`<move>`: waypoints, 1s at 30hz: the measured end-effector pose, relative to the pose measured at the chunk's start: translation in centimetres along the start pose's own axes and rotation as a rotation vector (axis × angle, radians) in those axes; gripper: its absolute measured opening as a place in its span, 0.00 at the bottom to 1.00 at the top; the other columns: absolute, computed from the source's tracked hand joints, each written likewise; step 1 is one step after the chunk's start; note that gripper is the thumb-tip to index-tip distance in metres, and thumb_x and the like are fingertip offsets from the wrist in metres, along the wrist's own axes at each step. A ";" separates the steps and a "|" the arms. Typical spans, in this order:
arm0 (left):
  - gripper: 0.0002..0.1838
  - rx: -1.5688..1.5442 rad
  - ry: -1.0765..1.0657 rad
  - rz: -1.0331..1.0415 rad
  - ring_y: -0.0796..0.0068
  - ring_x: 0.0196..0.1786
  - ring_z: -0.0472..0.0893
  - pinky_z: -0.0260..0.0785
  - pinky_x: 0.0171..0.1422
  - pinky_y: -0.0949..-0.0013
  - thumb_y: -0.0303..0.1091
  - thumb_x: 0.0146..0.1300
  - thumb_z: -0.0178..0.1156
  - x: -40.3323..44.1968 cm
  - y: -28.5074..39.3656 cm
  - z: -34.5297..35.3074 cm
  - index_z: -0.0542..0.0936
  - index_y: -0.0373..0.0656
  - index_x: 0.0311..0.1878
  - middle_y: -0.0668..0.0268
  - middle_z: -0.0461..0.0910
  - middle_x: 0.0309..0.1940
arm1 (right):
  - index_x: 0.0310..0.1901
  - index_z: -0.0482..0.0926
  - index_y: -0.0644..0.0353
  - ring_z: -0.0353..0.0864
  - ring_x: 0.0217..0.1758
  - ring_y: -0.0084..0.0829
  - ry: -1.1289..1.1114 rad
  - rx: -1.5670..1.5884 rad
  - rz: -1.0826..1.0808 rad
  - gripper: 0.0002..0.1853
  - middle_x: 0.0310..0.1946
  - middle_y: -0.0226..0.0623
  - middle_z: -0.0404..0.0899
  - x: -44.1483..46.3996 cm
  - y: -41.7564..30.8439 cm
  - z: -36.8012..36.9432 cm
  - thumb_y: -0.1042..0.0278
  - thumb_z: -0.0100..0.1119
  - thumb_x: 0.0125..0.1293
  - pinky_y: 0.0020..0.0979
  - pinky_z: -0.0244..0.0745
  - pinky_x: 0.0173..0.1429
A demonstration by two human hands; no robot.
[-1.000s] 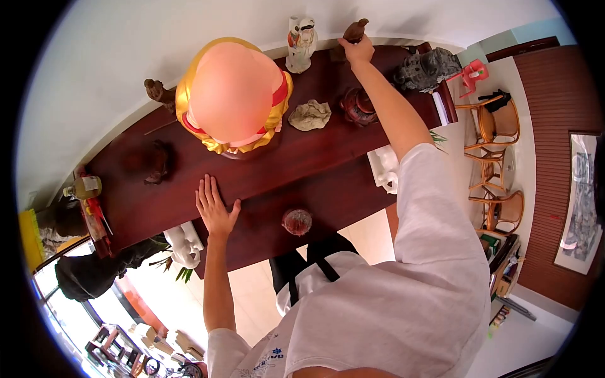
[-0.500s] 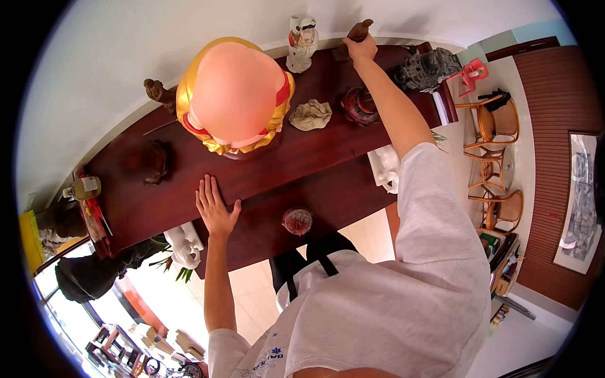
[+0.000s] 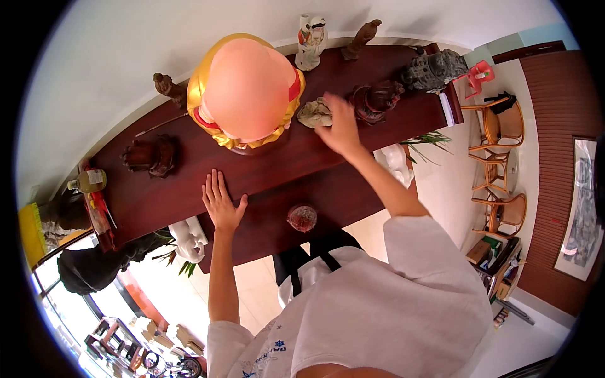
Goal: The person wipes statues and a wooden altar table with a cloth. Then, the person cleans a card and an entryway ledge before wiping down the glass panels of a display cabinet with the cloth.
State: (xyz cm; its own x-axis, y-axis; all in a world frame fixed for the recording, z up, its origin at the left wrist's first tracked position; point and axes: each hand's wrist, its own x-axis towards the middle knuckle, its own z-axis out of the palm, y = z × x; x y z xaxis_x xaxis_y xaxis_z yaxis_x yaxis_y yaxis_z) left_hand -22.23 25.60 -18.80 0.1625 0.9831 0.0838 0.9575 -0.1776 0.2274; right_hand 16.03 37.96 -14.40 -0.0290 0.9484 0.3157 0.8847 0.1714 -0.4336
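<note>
My left hand (image 3: 223, 201) lies flat with fingers spread on the front part of the dark red wooden table (image 3: 271, 165). My right hand (image 3: 342, 126), slightly blurred, is at the right side of a pale rough stone (image 3: 314, 113), partly covering it. Its thumb and fingers are apart; whether they touch the stone I cannot tell. A dark carved wooden piece (image 3: 373, 102) stands just right of that hand. Behind it, a brown bird-like figurine (image 3: 361, 40) stands by the wall beside a white painted figurine (image 3: 311, 43). Left of the stone rises a large gold-and-pink statue (image 3: 246, 91).
A second carved piece (image 3: 150, 155), a small brown figurine (image 3: 169, 88) and a bottle (image 3: 88, 181) are on the left. A dark rock (image 3: 435, 70) sits far right. Near my body is a round reddish pot (image 3: 302, 218). Rattan chairs (image 3: 504, 120) line the right.
My right hand has let go of the brown bird-like figurine and come back toward me, to the pale stone. The figurine stays by the wall. My left hand remains on the table.
</note>
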 end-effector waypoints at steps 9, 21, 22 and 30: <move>0.52 0.015 -0.001 -0.006 0.50 0.85 0.56 0.43 0.88 0.43 0.62 0.63 0.60 0.1 0.5 0.0 0.60 0.35 0.82 0.51 0.59 0.83 | 0.69 0.77 0.53 0.83 0.52 0.53 -0.220 0.050 0.041 0.27 0.52 0.49 0.77 2.0 0.7 1.1 0.75 0.63 0.67 0.48 0.82 0.56; 0.55 0.043 -0.105 -0.030 0.47 0.86 0.51 0.39 0.89 0.42 0.60 0.63 0.63 0.4 0.9 -0.4 0.55 0.34 0.83 0.49 0.54 0.84 | 0.66 0.81 0.47 0.83 0.54 0.56 -0.273 0.350 0.113 0.24 0.56 0.49 0.76 12.5 -2.0 9.0 0.72 0.67 0.68 0.51 0.82 0.58; 0.55 0.031 -0.113 -0.028 0.47 0.86 0.51 0.39 0.89 0.42 0.59 0.62 0.64 0.6 1.0 -0.3 0.54 0.35 0.83 0.49 0.54 0.84 | 0.65 0.82 0.46 0.83 0.54 0.56 -0.284 0.361 0.104 0.24 0.56 0.49 0.76 13.3 -2.0 9.8 0.72 0.67 0.68 0.51 0.81 0.59; 0.56 -0.006 -0.175 -0.055 0.48 0.87 0.49 0.37 0.89 0.43 0.56 0.62 0.67 0.5 0.7 -0.8 0.52 0.36 0.85 0.50 0.53 0.85 | 0.65 0.84 0.45 0.81 0.54 0.53 -0.309 0.682 -0.253 0.24 0.53 0.53 0.80 17.9 -0.5 19.0 0.67 0.68 0.67 0.46 0.77 0.65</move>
State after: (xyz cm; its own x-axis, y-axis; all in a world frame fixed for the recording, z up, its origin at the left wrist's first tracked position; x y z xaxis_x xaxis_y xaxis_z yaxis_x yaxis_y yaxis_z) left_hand -21.67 25.93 -17.78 0.1495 0.9838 -0.0993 0.9648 -0.1231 0.2324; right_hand 6.24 59.89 -24.60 -0.4076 0.8729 0.2684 0.3566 0.4227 -0.8332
